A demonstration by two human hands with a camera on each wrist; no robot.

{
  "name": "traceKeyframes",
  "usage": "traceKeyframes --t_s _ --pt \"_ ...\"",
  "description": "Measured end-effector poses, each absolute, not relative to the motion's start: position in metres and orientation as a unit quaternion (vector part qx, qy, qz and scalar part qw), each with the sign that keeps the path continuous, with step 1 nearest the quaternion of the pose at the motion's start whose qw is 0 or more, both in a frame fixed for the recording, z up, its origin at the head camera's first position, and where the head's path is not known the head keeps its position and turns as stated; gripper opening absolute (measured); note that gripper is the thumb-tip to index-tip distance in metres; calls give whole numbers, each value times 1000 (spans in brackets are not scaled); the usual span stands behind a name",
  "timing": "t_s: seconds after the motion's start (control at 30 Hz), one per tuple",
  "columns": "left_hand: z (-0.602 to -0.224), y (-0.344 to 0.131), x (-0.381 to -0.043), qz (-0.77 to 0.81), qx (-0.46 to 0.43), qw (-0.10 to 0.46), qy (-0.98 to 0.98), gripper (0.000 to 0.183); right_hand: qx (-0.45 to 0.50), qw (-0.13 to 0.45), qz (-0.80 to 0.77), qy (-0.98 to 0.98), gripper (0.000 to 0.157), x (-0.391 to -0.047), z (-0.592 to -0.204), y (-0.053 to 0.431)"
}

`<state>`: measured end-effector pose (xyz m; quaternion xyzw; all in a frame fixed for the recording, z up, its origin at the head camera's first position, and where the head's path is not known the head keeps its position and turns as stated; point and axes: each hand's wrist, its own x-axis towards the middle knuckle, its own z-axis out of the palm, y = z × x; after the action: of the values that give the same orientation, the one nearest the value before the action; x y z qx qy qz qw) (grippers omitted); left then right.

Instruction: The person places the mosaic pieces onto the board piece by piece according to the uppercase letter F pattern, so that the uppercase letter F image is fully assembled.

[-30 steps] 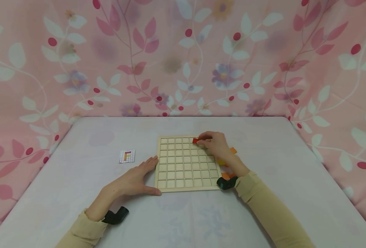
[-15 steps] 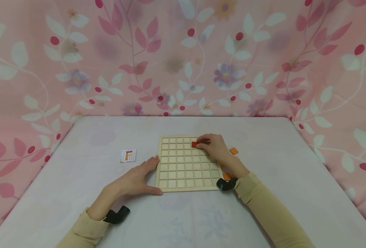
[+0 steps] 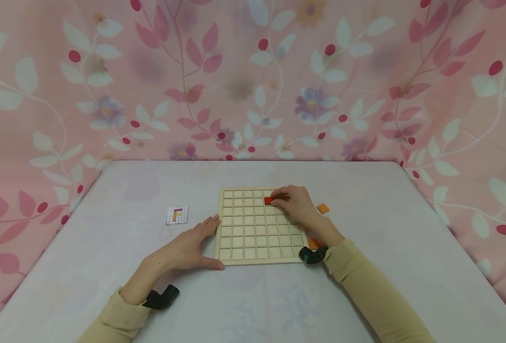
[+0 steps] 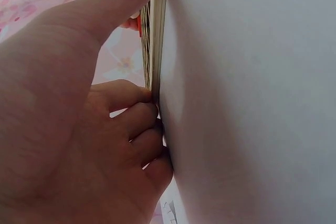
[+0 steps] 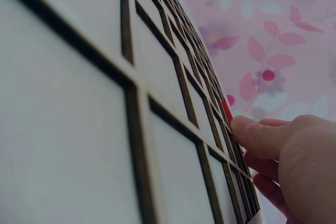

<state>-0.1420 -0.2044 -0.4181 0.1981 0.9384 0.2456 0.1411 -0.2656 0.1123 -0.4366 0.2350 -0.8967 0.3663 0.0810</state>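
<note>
A pale wooden grid board (image 3: 250,239) lies flat on the table. My right hand (image 3: 294,202) reaches over its far part, thumb and fingertips pinching a small red square tile (image 3: 268,201). That tile sits at a cell in the second row from the back, its right side hidden by the fingers. In the right wrist view, the thumb (image 5: 247,128) meets the red tile at the board's surface. My left hand (image 3: 185,248) rests against the board's left side, fingertips at the edge and thumb extended to the near corner. From the left wrist, several fingertips press beside the board's rim.
Left of the board lies a small gridded card (image 3: 177,215) printed with a coloured pattern. One orange tile (image 3: 323,208) lies right of the board; more orange pieces (image 3: 313,244) show partly beneath the right wrist. A floral cloth (image 3: 253,95) hangs behind the white-covered table (image 3: 364,186).
My right hand has brought the red tile slightly nearer, from the back row down to the second row, where it now lies flatter. My left hand keeps its place at the board.
</note>
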Motion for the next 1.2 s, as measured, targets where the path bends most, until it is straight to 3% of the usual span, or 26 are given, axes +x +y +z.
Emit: traceKeyframes --t_s 1.07,1.2 --pt "-418 -205 -143 244 202 139 938 119 248 75 372 -891 26 -269 -440 114" --pt "-419 -205 -143 248 198 145 937 120 233 53 397 -886 27 -266 -437 115"
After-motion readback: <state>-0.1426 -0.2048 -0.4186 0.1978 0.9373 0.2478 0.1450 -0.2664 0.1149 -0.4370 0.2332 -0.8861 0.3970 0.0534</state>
